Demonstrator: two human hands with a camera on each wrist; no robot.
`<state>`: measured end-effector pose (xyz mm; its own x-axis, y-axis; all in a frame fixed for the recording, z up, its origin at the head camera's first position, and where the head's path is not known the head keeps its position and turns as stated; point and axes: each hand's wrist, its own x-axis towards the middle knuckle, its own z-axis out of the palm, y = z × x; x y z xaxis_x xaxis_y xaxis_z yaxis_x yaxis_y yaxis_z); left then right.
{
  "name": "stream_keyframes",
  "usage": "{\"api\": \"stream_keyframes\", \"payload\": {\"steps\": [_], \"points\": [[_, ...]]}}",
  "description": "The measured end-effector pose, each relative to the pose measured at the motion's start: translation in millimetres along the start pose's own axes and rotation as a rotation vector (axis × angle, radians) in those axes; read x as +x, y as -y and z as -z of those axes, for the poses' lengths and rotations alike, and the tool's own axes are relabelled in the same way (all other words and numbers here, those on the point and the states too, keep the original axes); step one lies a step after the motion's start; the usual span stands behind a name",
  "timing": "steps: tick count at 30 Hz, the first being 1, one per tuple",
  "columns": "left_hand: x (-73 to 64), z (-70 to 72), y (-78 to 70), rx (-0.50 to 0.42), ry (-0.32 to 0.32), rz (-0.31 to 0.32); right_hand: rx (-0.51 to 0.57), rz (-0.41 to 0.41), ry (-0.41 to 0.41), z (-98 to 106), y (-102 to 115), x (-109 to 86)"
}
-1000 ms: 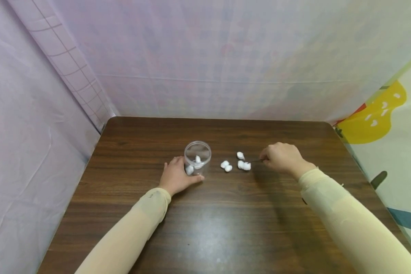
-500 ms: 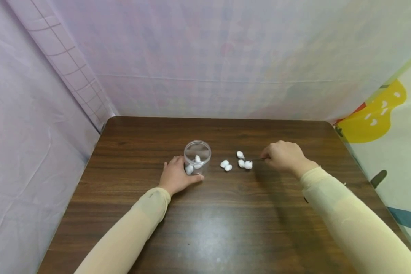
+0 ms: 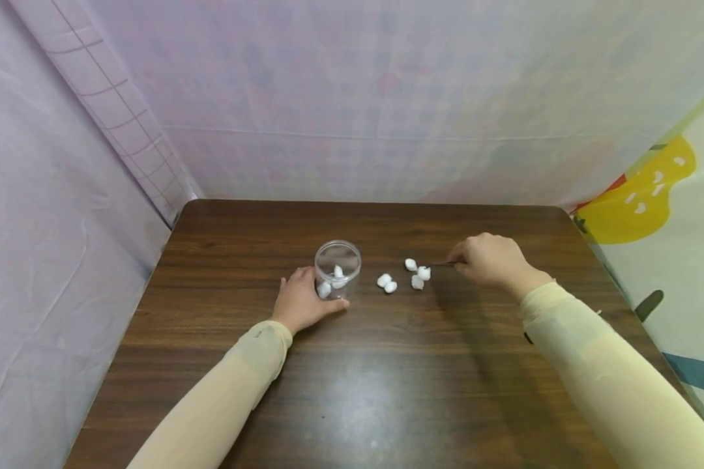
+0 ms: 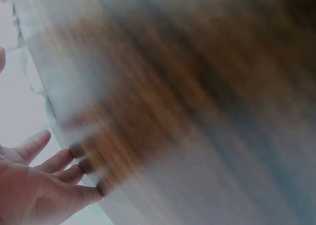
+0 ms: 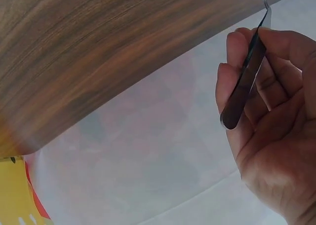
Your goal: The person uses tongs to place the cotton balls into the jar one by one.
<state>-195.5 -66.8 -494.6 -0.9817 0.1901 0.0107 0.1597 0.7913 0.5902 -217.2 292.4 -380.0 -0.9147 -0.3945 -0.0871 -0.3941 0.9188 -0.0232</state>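
Observation:
My left hand (image 3: 305,303) is wrapped around the lower side of a clear jar (image 3: 338,262), thumb in front and fingers at its left. The jar stands upright without a lid, with several white cotton balls (image 3: 325,290) inside. My right hand (image 3: 488,259) pinches dark metal tweezers (image 5: 249,79) between thumb and fingers, their bent tips pointing left. At the tips is a cotton ball (image 3: 424,273), also partly visible at the top edge of the right wrist view. It overlaps another cotton ball (image 3: 417,283) in the head view. A third cotton ball (image 3: 410,264) lies just behind.
Two cotton balls (image 3: 387,283) lie side by side between the jar and the tweezers. The brown wooden table (image 3: 352,391) reaches back to a pale hanging cloth (image 3: 364,98). A patterned cloth (image 3: 639,202) hangs beyond the right edge.
My right hand has moved slightly back and to the right with the tweezers. The cotton ball at their tips has shifted away from the table's front, upward in view. My left hand stays put.

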Motion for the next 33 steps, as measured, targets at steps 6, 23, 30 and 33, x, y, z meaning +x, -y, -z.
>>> {"api": "stream_keyframes", "payload": {"steps": [6,23,30,33], "points": [[-0.2,-0.6,-0.6,-0.002,0.0,-0.001,0.004,0.01,-0.023,4,3,0.7],[0.7,-1.1,0.4,0.009,0.005,0.007,0.142,0.028,-0.177,39,40,20.3],[1.0,-1.1,1.2,0.013,0.003,0.006,0.233,0.053,-0.215,53,72,31.2],[1.5,-1.3,1.2,0.015,0.004,0.009,0.231,0.079,-0.22,54,84,34.8]]}}
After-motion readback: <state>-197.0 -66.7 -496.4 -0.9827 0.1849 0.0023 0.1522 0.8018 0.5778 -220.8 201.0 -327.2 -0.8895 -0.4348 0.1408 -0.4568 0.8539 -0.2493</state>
